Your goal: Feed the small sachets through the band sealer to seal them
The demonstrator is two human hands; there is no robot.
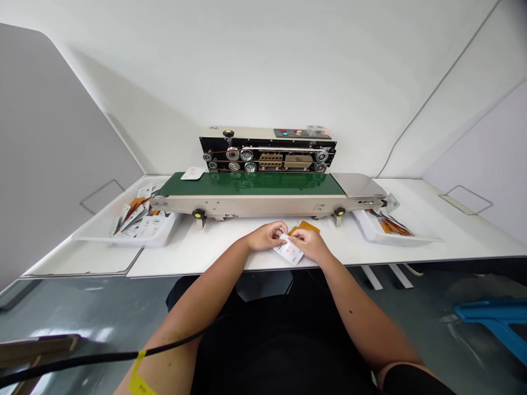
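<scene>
A small white printed pouch (290,251) with reddish marks is held between both hands, low over the front of the table. My left hand (269,236) pinches its upper left edge. My right hand (309,244) grips the upper right edge, fingers closed. Just behind the hands lie orange packets (308,225), partly covered by the right hand. Beyond them stands a band sealing machine (267,153) with a green conveyor belt (263,184). One white pouch (192,174) rests on the belt's left end.
At left, a white plastic tray (164,237) holds many white and orange pouches (140,215). Another white tray (373,233) with several pouches (396,224) sits under the conveyor's right end. A black cable (99,359) crosses near the left arm. A blue stool (494,315) stands at lower right.
</scene>
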